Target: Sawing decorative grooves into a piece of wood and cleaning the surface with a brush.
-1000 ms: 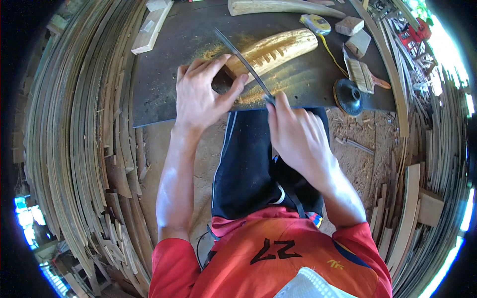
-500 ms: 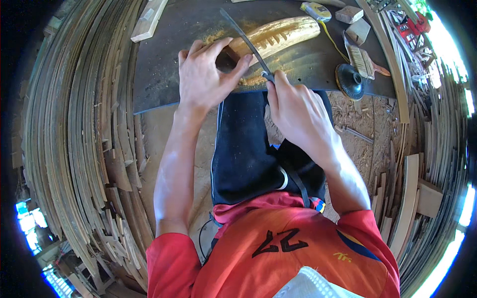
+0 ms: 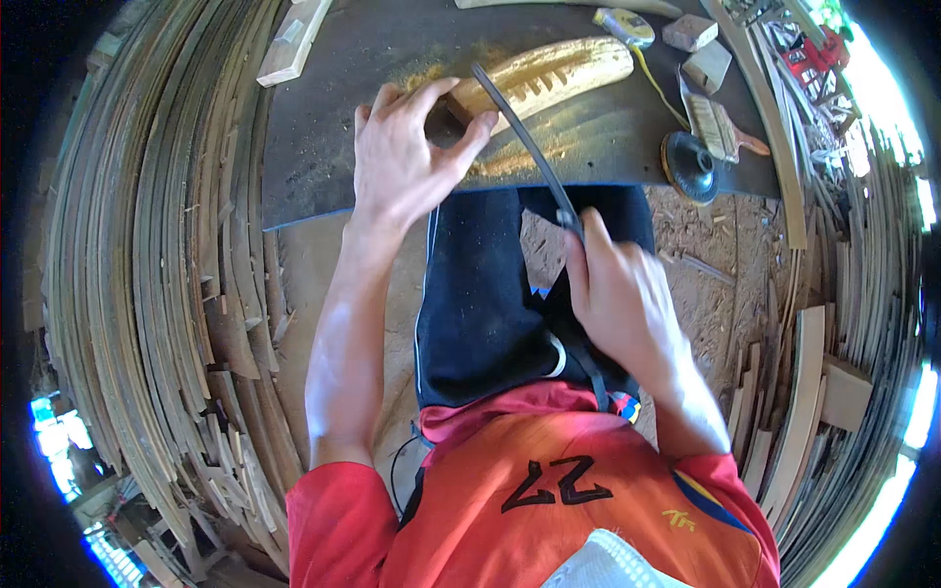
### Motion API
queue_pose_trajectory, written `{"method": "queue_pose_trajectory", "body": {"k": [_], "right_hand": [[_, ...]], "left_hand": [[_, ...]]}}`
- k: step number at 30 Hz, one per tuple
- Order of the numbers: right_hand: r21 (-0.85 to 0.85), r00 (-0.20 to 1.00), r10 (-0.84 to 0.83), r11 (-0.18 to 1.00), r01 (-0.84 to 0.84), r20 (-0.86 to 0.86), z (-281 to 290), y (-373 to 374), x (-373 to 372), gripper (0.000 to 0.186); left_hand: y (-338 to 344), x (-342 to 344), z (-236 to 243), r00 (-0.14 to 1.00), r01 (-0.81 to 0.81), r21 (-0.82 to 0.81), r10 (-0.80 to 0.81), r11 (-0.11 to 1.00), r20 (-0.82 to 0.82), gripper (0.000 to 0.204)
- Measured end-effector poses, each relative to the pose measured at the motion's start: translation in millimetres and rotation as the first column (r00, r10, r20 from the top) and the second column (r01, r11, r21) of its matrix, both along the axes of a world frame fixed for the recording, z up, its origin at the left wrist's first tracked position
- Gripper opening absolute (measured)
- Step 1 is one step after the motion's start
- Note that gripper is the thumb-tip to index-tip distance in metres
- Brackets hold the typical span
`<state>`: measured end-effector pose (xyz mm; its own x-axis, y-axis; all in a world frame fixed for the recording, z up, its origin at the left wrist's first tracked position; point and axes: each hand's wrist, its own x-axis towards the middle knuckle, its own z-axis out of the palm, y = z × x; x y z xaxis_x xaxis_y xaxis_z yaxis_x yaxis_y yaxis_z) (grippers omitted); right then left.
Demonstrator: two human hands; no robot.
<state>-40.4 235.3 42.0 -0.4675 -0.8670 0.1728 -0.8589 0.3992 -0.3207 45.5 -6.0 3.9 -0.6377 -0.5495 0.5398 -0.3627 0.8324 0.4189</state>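
A curved, pale-brown piece of wood (image 3: 590,65) with several notches in its near side lies on the dark tabletop. My left hand (image 3: 407,157) holds its left end between the thumb and fingers. In my right hand (image 3: 627,294), the fingers are wrapped round the handle of a long, thin, dark file (image 3: 534,147). The handle itself is mostly hidden by the hand. The file slants up and left, its far part crossing the wood just right of my left thumb. Yellowish sawdust (image 3: 520,162) is scattered around the wood.
At the table's right are a tape measure (image 3: 627,26), small wood blocks (image 3: 690,32), a paintbrush (image 3: 714,127) and a round black pad (image 3: 691,169). A pale board (image 3: 293,41) lies far left. Stacked wood strips (image 3: 147,245) line both sides.
My right hand has drawn the file back toward my body and slightly right, so less of the blade reaches past the wood. My left hand and the wood have stayed nearly in place.
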Motion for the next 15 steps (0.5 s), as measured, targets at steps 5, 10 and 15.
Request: {"method": "queue_pose_trajectory", "body": {"k": [5, 10, 15], "right_hand": [[0.028, 0.998, -0.036, 0.999, 0.034, 0.044, 2.2, 13.5, -8.1, 0.023], [0.031, 0.998, 0.06, 0.998, -0.061, 0.025, 11.3, -42.2, -19.0, 0.023], [0.017, 0.999, 0.036, 0.999, -0.037, 0.041, 4.0, -40.4, -19.5, 0.024]], "left_hand": [[-0.4, -6.3, -0.9, 1.0, 0.023, 0.043, -0.023, 0.999, 0.0, 0.058], [-1.1, -5.9, -3.7, 0.997, 0.067, 0.025, -0.066, 0.997, -0.045, 0.055], [6.3, -3.1, 6.9, 0.998, 0.058, 0.034, -0.057, 0.998, -0.016, 0.055]]}}
